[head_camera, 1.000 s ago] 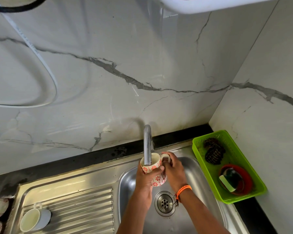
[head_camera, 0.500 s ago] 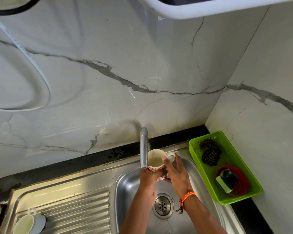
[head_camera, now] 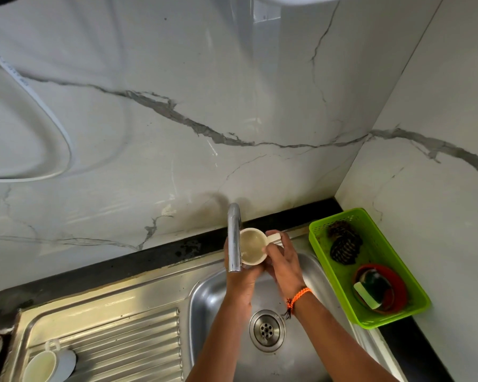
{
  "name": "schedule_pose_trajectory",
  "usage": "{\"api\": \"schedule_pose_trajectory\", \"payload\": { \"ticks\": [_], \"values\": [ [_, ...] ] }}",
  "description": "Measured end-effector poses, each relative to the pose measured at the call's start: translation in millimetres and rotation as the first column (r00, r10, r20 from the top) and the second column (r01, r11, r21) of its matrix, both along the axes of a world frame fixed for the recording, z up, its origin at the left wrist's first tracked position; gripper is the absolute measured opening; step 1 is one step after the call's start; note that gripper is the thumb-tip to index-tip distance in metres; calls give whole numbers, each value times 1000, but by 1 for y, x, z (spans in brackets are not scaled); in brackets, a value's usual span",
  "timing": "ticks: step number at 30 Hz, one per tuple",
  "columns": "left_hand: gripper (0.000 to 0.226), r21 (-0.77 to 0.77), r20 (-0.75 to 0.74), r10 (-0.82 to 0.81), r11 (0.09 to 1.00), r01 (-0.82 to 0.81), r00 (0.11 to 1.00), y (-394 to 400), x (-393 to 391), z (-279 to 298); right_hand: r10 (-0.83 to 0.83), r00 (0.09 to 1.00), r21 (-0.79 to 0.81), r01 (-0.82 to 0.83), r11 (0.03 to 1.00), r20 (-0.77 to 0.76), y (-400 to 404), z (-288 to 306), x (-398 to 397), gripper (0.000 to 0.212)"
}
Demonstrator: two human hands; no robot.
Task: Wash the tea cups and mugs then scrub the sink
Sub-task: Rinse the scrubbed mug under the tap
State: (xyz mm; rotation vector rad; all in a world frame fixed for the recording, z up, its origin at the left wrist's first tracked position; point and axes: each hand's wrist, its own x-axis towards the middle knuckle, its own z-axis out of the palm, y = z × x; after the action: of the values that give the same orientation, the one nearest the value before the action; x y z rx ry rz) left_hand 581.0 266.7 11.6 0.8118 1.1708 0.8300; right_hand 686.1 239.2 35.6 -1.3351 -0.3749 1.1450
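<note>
Head view: both my left hand [head_camera: 242, 274] and right hand [head_camera: 283, 260] grip the mug [head_camera: 253, 246], now turned mouth-up beside the tap [head_camera: 234, 238], rinsing nearly finished

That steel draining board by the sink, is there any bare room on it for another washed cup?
Yes. The ribbed steel draining board is bare from the white cup at its near left corner to the steel sink bowl. The bowl is crowded: both hands hold a cream cup beside the chrome tap. The green plastic basket holds scrubbers.
</note>
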Motion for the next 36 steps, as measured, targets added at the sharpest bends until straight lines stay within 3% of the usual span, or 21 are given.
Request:
{"api": "schedule_pose_trajectory", "payload": {
  "ticks": [2, 6, 14, 21, 26, 31, 34, 36],
  "values": [
    [92, 46, -16, 34, 998, -33, 999, 5, -4, 0, 8, 998, 34, -5, 999, -63, 5, -3, -4, 39],
    [115, 207, -65, 25, 978, -11, 998, 13, -13, 12, 44, 986, 82, -32, 996, -158, 13, -8, -12, 46],
    [139, 209, -135, 70, 977, -40, 988, 11, -27, 9, 83, 967, 93, -62, 994, -241, 20, -11, -24, 50],
    [135, 108, -82, 151, 984, -142, 985, -8, -26, 5, 145, 977, 24, -144, 989, -155, 2, -14, -32, 44],
    [104, 51, -103, 158, 987, -153, 982, -36, -23, 10, 135, 985, -31, -139, 990, -106, -15, -15, -37, 41],
    [107, -87, -41, 90, 992, -93, 995, -49, -24, 6, 135, 989, -61, -139, 988, -67, -26, -14, -29, 43],
    [123, -178, -43, 48, 983, -55, 998, -52, -19, 13, 108, 994, -58, -108, 992, -3, -28, -15, -18, 31],
    [113, -188, -61, 8, 982, -20, 998, -52, -17, 17, 78, 995, -62, -75, 995, 54, -27, -18, -9, 26]
  ]
}}
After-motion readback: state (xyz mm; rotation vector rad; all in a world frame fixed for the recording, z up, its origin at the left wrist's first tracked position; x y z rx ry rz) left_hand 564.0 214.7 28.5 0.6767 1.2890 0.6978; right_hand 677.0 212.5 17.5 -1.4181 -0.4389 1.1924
